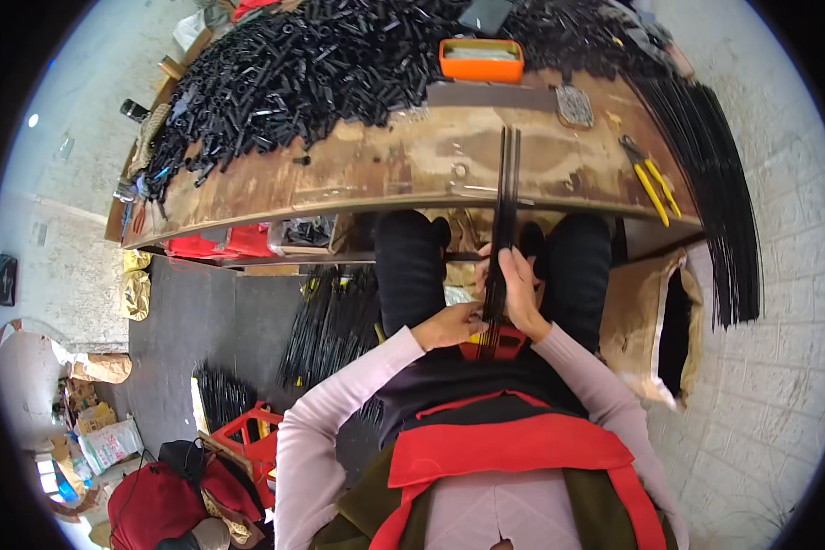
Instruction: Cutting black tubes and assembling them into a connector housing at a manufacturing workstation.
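Observation:
A narrow bundle of long, thin black rods [508, 188] stands lengthwise in front of me, from my lap up over the table's near edge. My right hand [520, 291] is closed around its middle from the right side, with some fingertips showing on the far side. Lower down, my left hand [451, 326] grips the bundle from the left, its fingertips pressed against the rods. The rods' lower ends lie over something red and yellow [501, 342] at my lap, mostly hidden by the bundle and my hands.
The worn wooden table [357, 165] carries a large heap of small black parts [312, 73], an orange box [481, 61], a small tray of metal pieces [574, 106] and yellow-handled pliers [653, 183]. Long black rods [720, 183] overhang its right end. A sack [642, 321] stands at right.

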`<state>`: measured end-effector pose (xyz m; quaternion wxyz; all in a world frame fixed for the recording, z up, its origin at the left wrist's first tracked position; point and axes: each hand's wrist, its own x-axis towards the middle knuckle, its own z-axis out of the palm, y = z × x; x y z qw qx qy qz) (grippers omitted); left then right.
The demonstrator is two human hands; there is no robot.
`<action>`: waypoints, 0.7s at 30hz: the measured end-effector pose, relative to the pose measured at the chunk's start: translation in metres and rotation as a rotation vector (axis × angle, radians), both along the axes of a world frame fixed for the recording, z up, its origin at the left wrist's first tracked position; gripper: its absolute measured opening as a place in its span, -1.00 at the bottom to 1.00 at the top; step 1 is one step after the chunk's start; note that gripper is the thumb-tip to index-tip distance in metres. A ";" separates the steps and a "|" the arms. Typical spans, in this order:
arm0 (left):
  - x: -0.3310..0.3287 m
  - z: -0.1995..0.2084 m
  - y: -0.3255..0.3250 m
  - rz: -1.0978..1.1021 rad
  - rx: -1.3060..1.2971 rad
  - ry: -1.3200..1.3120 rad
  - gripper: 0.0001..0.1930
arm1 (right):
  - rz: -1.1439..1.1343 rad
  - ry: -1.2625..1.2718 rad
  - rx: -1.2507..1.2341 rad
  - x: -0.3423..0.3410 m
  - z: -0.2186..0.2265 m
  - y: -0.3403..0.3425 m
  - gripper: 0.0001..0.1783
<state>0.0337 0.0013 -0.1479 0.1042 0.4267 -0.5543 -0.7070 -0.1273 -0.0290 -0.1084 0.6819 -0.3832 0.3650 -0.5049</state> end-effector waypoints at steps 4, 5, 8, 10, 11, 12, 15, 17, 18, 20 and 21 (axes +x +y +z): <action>0.029 0.050 -0.021 -0.118 -0.379 -0.096 -0.58 | -0.061 0.047 -0.047 -0.005 0.028 -0.030 -0.64; 0.026 0.081 -0.036 -0.100 -0.422 -0.144 -0.62 | -0.098 0.085 -0.029 -0.012 0.030 -0.037 -0.67; 0.055 0.133 -0.083 0.195 -0.104 0.029 -0.68 | -0.141 0.094 0.100 -0.012 0.018 -0.048 -0.72; 0.085 0.148 -0.128 0.421 -0.197 -0.010 -0.69 | -0.157 0.071 0.085 -0.009 0.002 -0.049 -0.76; 0.090 0.161 -0.157 0.512 -0.397 -0.118 -0.72 | -0.181 0.061 0.082 -0.010 0.004 -0.047 -0.80; 0.118 0.152 -0.195 0.499 -0.785 -0.421 -0.78 | -0.172 0.047 0.078 -0.008 0.002 -0.046 -0.82; 0.166 0.155 -0.292 0.831 -1.232 -0.686 -0.81 | -0.139 0.058 0.068 -0.003 0.001 -0.046 -0.85; 0.171 0.160 -0.348 0.856 -1.267 -1.083 -0.68 | -0.147 0.093 0.055 -0.005 0.003 -0.047 -0.86; 0.166 0.165 -0.365 0.837 -1.229 -1.223 -0.59 | -0.136 0.087 0.064 -0.005 0.003 -0.047 -0.86; 0.161 0.170 -0.393 0.813 -1.182 -1.358 -0.50 | -0.114 0.062 0.091 -0.005 0.002 -0.048 -0.86; 0.158 0.172 -0.402 0.769 -1.040 -1.410 -0.46 | -0.116 0.067 0.095 -0.005 0.003 -0.049 -0.86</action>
